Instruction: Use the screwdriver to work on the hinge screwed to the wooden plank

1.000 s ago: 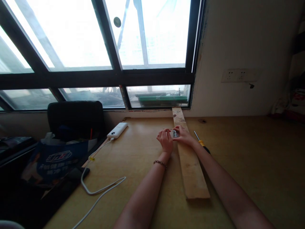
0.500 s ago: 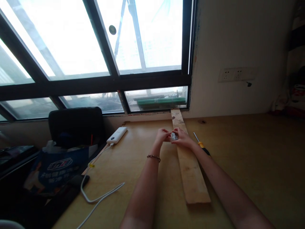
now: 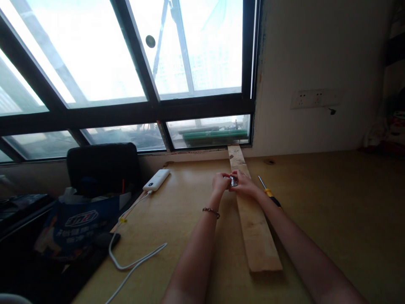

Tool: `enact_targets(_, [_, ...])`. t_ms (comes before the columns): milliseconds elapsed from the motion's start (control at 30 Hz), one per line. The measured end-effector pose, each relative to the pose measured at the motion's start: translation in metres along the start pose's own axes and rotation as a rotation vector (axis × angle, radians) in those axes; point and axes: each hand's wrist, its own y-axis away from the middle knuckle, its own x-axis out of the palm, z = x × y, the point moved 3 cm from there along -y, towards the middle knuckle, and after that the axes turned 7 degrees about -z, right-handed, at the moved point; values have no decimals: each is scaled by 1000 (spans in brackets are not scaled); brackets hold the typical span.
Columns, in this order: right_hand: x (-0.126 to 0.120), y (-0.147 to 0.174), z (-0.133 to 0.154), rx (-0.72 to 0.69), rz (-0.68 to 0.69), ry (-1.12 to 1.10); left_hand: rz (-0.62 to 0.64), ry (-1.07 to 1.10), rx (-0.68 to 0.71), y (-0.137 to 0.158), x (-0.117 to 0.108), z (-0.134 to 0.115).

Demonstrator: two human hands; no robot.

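A small silver metal fitting (image 3: 233,182) is held between my two hands, over the far half of a long wooden board (image 3: 258,238). My left hand (image 3: 220,182) pinches its left side, and the fingers cover part of it. My right hand (image 3: 246,184) grips its right side, thumb and fingers closed on the edges. Its exact kind is too small to make out. Just right of my right forearm lies a screwdriver (image 3: 269,194) with a yellow and black handle, its shaft pointing toward the wall.
A white power bank (image 3: 156,180) with a white cable (image 3: 139,264) lies on the left of the wooden table (image 3: 332,219). Beyond the left edge are a black chair (image 3: 103,166) and a blue bag (image 3: 74,228). A window and a wall with sockets (image 3: 318,98) stand behind.
My left hand has shifted slightly right and closer to the right hand, covering more of the metal fitting. My right hand stays in nearly the same place.
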Motion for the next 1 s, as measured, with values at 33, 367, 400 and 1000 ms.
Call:
enact_targets(33, [0,0,0,1,0,2,8,1,-2,0,1,1])
enact_targets(367, [-1,0,3,-4,9,49,-41,4,26,-1,4,3])
enact_targets(400, [-1,0,3,-4,9,52,-49,-5,33,0,4,2])
enact_targets(1000, [1,1,1,19,-3,16,-97,-122,98,8,-2,-7])
